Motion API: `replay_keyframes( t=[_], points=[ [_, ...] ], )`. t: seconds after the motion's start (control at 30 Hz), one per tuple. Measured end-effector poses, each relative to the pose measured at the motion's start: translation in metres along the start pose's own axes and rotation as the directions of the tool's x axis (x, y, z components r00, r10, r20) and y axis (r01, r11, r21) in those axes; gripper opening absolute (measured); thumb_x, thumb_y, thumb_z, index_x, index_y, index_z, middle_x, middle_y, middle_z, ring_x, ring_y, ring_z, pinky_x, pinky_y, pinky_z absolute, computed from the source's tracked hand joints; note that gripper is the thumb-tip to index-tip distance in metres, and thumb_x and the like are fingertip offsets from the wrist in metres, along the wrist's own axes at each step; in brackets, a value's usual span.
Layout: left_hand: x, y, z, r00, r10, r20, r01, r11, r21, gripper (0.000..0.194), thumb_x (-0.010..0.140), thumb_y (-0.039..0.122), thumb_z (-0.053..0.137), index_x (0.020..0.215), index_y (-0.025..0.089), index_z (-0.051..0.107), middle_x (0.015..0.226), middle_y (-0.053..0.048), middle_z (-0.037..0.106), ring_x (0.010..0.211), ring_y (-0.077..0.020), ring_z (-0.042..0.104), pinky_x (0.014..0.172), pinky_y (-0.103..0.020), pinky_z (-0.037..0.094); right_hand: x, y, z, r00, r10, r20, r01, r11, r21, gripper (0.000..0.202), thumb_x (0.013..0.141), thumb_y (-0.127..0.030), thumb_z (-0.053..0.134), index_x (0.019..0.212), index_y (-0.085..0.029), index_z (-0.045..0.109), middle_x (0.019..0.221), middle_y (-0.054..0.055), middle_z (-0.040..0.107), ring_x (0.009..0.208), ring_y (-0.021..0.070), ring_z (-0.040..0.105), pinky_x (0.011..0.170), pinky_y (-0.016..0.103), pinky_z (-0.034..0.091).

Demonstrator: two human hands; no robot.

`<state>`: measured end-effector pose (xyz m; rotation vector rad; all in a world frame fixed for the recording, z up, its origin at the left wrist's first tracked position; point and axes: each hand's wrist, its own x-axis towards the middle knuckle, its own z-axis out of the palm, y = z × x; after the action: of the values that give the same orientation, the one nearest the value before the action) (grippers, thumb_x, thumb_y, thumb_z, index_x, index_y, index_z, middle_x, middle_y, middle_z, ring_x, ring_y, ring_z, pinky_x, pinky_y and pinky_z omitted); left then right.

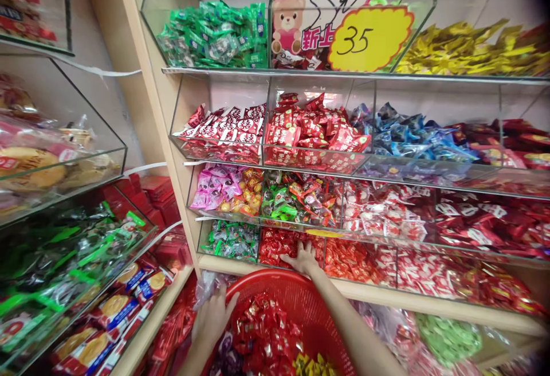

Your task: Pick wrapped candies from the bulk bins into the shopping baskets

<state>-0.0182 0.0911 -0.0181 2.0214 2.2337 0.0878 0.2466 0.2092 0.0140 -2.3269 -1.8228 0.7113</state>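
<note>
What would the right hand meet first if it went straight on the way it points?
The right hand would probably meet the red-wrapped candies just past its fingers; depth is unclear, so it may already touch them.

I see a shelf divided into clear bins. Green packets lie near its upper left corner, yellow packets toward the upper right. Along its bottom edge, I make out green-and-silver packets at the left, then red sweets.
</note>
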Motion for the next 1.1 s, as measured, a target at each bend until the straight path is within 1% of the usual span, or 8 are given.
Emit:
replay_keyframes(
  t=[0.07,0.1,0.27,0.5,0.7,0.83,0.93,1.1],
  points=[
    [0.000,0.000,0.000,1.000,-0.001,-0.002,0.001,1.000,0.000,0.062,0.084,0.053,0.015,0.122,0.012,0.042,0.087,-0.012,0.067,0.080,-0.0234,0.063,0.065,-0.030,0.044,0.006,-0.007,0.005,0.996,0.054,0.067,-0.053,0.998,-0.016,0.107,0.058,-0.071,0.051,0.139,-0.017,0.006,0.145,0.019,-0.002,0.131,0.0363,0.002,0.093,0.057,0.024],
    [0.000,0.000,0.000,1.000,-0.002,-0.003,0.002,1.000,0.001,0.061,0.084,0.053,0.015,0.121,0.012,0.042,0.088,-0.012,0.067,0.080,-0.0234,0.063,0.065,-0.030,0.043,0.008,-0.009,0.007,0.994,0.078,0.073,-0.076,0.997,-0.029,0.108,0.057,-0.071,0.051,0.139,-0.017,0.006,0.144,0.020,-0.001,0.131,0.0357,0.004,0.093,0.058,0.023],
    [0.001,0.000,0.002,1.000,-0.015,-0.009,0.015,1.000,0.014,0.060,0.085,0.052,0.016,0.121,0.012,0.043,0.089,-0.012,0.067,0.081,-0.0230,0.063,0.065,-0.029,0.043,0.007,-0.013,0.012,0.996,0.088,-0.022,-0.089,0.993,-0.078,0.100,0.056,-0.070,0.054,0.135,-0.018,0.021,0.139,0.019,0.019,0.124,0.0347,0.023,0.089,0.053,0.030],
    [0.003,-0.001,0.006,1.000,0.005,-0.025,-0.004,1.000,0.017,0.062,0.084,0.053,0.015,0.121,0.011,0.043,0.086,-0.013,0.067,0.079,-0.0239,0.064,0.064,-0.031,0.045,0.005,-0.008,0.015,0.991,0.064,-0.115,-0.077,0.991,-0.111,0.085,0.061,-0.068,0.051,0.129,-0.019,0.033,0.133,0.018,0.028,0.120,0.0335,0.028,0.085,0.051,0.034],
    [0.003,-0.001,0.005,1.000,0.007,-0.030,-0.005,0.999,0.038,0.060,0.085,0.052,0.016,0.121,0.013,0.043,0.090,-0.014,0.066,0.081,-0.0238,0.063,0.065,-0.031,0.044,0.006,-0.012,0.017,0.988,0.128,-0.082,-0.135,0.988,-0.079,0.079,0.065,-0.062,0.053,0.130,-0.026,0.029,0.136,0.015,0.022,0.121,0.0329,0.026,0.079,0.053,0.038],
    [0.002,-0.001,0.004,1.000,0.010,-0.025,-0.010,0.999,0.031,0.060,0.085,0.052,0.015,0.121,0.013,0.043,0.091,-0.014,0.066,0.081,-0.0235,0.063,0.064,-0.030,0.044,0.003,-0.016,0.012,0.985,0.170,-0.024,-0.171,0.983,-0.065,0.083,0.063,-0.063,0.055,0.131,-0.026,0.027,0.137,0.015,0.021,0.121,0.0341,0.024,0.079,0.055,0.038],
    [0.001,-0.001,0.003,1.000,0.013,-0.028,-0.012,1.000,0.016,0.060,0.084,0.053,0.015,0.120,0.013,0.043,0.094,-0.013,0.065,0.081,-0.0224,0.063,0.064,-0.029,0.044,0.001,-0.017,0.009,0.987,0.153,-0.048,-0.157,0.984,-0.084,0.080,0.063,-0.060,0.057,0.130,-0.024,0.030,0.134,0.016,0.027,0.120,0.0337,0.028,0.080,0.052,0.039],
    [0.001,-0.001,0.002,0.999,0.019,-0.035,-0.019,1.000,0.010,0.061,0.084,0.054,0.014,0.117,0.014,0.046,0.093,-0.012,0.066,0.080,-0.0225,0.063,0.065,-0.031,0.045,0.000,-0.011,0.008,0.984,0.061,-0.168,-0.085,0.987,-0.137,0.065,0.069,-0.045,0.060,0.124,-0.018,0.039,0.124,0.017,0.039,0.113,0.0304,0.041,0.078,0.039,0.044]
  ],
)
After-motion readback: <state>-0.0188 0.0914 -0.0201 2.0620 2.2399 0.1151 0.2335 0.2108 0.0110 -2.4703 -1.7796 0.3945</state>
